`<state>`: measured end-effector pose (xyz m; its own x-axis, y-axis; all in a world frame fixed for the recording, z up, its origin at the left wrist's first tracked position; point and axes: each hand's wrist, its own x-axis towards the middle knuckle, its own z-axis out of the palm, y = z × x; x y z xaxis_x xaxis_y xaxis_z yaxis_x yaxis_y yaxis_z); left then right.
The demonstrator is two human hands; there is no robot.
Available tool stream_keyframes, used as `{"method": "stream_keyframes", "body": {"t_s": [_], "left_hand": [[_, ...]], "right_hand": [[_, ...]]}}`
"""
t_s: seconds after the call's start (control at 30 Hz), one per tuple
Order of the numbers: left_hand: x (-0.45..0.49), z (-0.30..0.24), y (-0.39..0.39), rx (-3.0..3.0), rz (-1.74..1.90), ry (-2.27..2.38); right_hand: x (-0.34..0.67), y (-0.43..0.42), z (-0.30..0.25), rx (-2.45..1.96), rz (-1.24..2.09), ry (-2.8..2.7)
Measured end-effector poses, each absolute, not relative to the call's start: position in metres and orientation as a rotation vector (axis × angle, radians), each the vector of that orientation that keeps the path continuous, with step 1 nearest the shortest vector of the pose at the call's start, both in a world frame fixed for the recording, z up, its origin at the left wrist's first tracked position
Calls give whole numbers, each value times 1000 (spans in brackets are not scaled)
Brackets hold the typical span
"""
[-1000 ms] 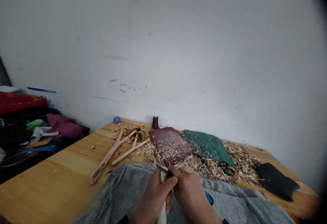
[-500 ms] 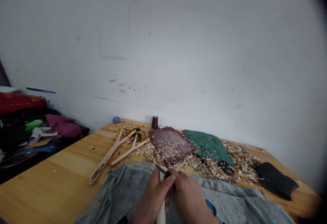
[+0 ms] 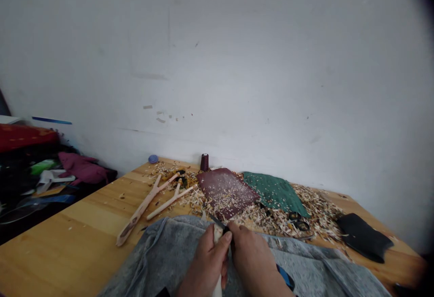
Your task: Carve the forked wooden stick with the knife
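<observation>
The left hand (image 3: 206,263) is closed around a pale wood piece (image 3: 217,238), and the right hand (image 3: 252,261) is closed on a small knife (image 3: 217,223). Its blade touches the wood, above grey cloth (image 3: 162,252), near the front edge of the desk (image 3: 68,224).

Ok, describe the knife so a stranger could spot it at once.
On the wooden table, find the grey cloth at the near edge. Above it, the right hand grips a small dark-bladed knife. It is the blade held against the pale wood in the left hand.
</observation>
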<state>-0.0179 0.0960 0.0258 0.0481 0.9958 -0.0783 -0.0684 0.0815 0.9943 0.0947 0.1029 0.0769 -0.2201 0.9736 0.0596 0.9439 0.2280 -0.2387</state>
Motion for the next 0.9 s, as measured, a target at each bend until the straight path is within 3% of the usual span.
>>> {"method": "stream_keyframes", "body": {"t_s": [0.27, 0.9], "left_hand": [[-24, 29, 101, 1132, 1220, 1041], [-26, 23, 98, 1175, 1171, 1135]], "right_hand": [[96, 104, 67, -1617, 266, -2292], [89, 97, 76, -1820, 104, -2384]]}}
